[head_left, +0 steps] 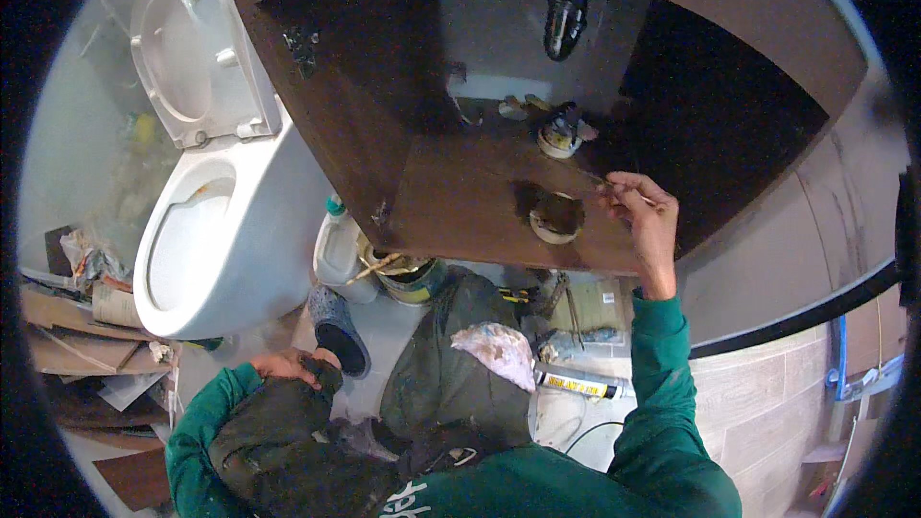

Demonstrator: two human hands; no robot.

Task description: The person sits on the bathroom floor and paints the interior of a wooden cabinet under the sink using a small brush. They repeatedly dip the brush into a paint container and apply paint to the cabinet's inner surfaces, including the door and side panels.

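Note:
My right hand [641, 211] reaches into the dark brown cabinet [460, 201]. Its fingers pinch a thin dark stick-like tool [593, 176], which points left toward the back; its exact kind is too small to tell. Left of this hand, on the cabinet floor, sits a short round pale-rimmed container [556, 223] with a dark inside. Behind it is a similar round container [559, 142] with dark, crumpled material on top. My left hand [288, 366] rests on my lower trouser leg, fingers laid over the cloth and holding nothing I can see.
A white toilet [192, 249] with raised lid stands left. A dark drain pipe [568, 14] hangs inside the cabinet. Below its front edge are a white bottle [341, 249], a bucket [414, 283] and a sealant tube [576, 384]. Cardboard [86, 326] lies at far left.

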